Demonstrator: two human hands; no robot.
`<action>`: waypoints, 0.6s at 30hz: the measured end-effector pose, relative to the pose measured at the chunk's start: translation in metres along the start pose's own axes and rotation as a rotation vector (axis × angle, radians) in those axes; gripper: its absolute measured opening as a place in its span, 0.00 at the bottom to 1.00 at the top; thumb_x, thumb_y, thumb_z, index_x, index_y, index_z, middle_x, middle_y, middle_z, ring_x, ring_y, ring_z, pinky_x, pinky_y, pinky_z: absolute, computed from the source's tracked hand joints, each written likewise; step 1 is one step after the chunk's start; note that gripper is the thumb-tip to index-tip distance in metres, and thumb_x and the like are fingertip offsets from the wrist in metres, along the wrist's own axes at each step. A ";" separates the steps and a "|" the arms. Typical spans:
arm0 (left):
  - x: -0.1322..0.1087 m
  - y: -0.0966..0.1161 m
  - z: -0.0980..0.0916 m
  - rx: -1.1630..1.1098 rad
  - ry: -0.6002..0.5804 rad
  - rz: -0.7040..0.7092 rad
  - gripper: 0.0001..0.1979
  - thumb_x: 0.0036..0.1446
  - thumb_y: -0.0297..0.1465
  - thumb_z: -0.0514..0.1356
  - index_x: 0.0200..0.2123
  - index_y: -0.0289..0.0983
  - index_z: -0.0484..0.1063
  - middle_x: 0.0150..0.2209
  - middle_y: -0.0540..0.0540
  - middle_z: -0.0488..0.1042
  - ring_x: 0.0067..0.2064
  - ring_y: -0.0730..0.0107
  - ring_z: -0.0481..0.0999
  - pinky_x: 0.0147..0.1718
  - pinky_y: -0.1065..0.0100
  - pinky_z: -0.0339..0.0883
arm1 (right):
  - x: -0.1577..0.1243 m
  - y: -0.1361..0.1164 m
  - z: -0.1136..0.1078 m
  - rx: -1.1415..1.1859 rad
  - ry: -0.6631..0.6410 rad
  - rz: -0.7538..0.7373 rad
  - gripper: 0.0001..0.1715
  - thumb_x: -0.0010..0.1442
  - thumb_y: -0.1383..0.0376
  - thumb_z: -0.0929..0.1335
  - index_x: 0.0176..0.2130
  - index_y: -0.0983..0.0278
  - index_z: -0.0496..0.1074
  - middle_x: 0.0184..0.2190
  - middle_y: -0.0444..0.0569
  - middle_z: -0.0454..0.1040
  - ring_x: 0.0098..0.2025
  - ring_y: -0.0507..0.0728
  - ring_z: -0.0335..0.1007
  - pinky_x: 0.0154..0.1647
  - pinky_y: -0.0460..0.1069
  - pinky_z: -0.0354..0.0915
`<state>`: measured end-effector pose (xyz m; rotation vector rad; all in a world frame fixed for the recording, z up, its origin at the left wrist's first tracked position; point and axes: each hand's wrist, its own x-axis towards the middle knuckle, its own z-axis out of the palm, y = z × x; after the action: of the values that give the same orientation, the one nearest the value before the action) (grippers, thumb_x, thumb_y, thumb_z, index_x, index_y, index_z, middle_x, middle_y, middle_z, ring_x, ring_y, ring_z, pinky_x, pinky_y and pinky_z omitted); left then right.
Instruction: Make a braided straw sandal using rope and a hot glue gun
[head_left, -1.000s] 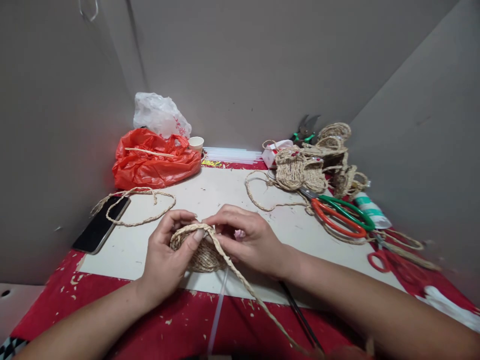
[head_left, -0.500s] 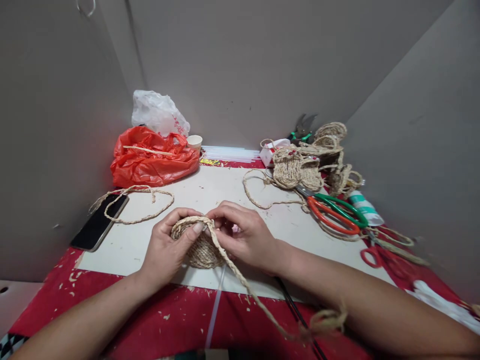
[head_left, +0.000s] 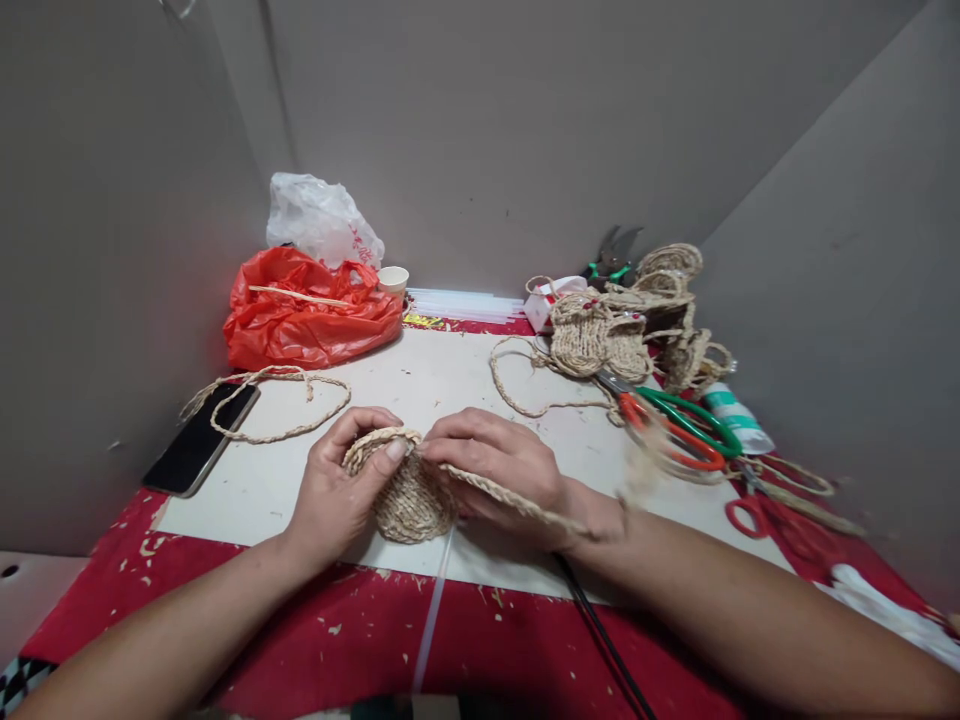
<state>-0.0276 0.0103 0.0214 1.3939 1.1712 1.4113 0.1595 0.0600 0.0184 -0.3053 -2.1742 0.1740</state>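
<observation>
A small woven piece of braided straw cord point(head_left: 411, 502), cup-like with a braided rim, stands tilted above the white board. My left hand point(head_left: 341, 480) is closed on its rim, thumb on the near side and fingers behind. My right hand point(head_left: 499, 470) is at the rim's right end, its fingers pinched together. From those fingers a loose braided cord point(head_left: 510, 497) runs right across the back of the hand to the wrist, where its frayed end blurs with motion. What the right fingertips hold exactly is partly hidden.
A phone point(head_left: 201, 440) and a loose cord loop point(head_left: 281, 437) lie left, below a red plastic bag point(head_left: 307, 330) and paper cup point(head_left: 393, 280). On the right are woven straw pieces point(head_left: 581, 335), green-and-orange-handled scissors point(head_left: 686, 430) and red scissors point(head_left: 787, 530). Grey panels point(head_left: 480, 130) stand behind.
The loose cord has swung from hanging down toward the lower right up across my right hand and wrist. My left hand keeps its grip on the woven piece.
</observation>
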 end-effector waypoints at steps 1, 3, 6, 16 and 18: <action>0.000 0.000 0.000 0.017 0.011 0.036 0.05 0.55 0.32 0.63 0.35 0.39 0.71 0.41 0.49 0.74 0.42 0.71 0.73 0.42 0.72 0.65 | 0.000 -0.001 0.000 -0.002 0.007 -0.003 0.13 0.60 0.73 0.65 0.46 0.66 0.71 0.39 0.53 0.75 0.40 0.54 0.72 0.39 0.48 0.71; 0.000 0.000 0.001 0.053 0.027 0.095 0.04 0.55 0.31 0.63 0.34 0.39 0.71 0.47 0.47 0.74 0.47 0.69 0.73 0.45 0.70 0.65 | 0.002 -0.004 -0.001 -0.019 0.024 0.008 0.11 0.61 0.73 0.65 0.44 0.67 0.71 0.37 0.53 0.75 0.39 0.53 0.72 0.39 0.48 0.71; -0.002 -0.001 0.003 0.068 0.031 0.141 0.03 0.56 0.29 0.62 0.33 0.38 0.70 0.49 0.45 0.74 0.50 0.68 0.72 0.48 0.68 0.64 | 0.007 -0.010 0.000 -0.064 0.027 0.050 0.09 0.60 0.74 0.65 0.41 0.66 0.71 0.34 0.52 0.75 0.37 0.54 0.72 0.38 0.48 0.71; -0.003 -0.005 0.007 0.053 0.072 0.138 0.03 0.55 0.29 0.63 0.33 0.37 0.71 0.35 0.49 0.76 0.37 0.72 0.75 0.39 0.70 0.68 | 0.014 -0.009 0.008 -0.064 0.087 0.007 0.12 0.59 0.77 0.65 0.41 0.64 0.68 0.30 0.50 0.76 0.34 0.54 0.71 0.34 0.49 0.71; -0.004 -0.004 0.007 0.087 0.080 0.127 0.03 0.55 0.30 0.63 0.33 0.38 0.71 0.32 0.50 0.75 0.33 0.74 0.73 0.35 0.72 0.67 | 0.014 -0.008 0.008 -0.032 0.097 0.009 0.11 0.59 0.76 0.65 0.41 0.63 0.68 0.30 0.48 0.76 0.34 0.54 0.71 0.35 0.49 0.71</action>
<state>-0.0205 0.0082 0.0159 1.5072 1.2260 1.5329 0.1444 0.0560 0.0265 -0.3351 -2.0820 0.1268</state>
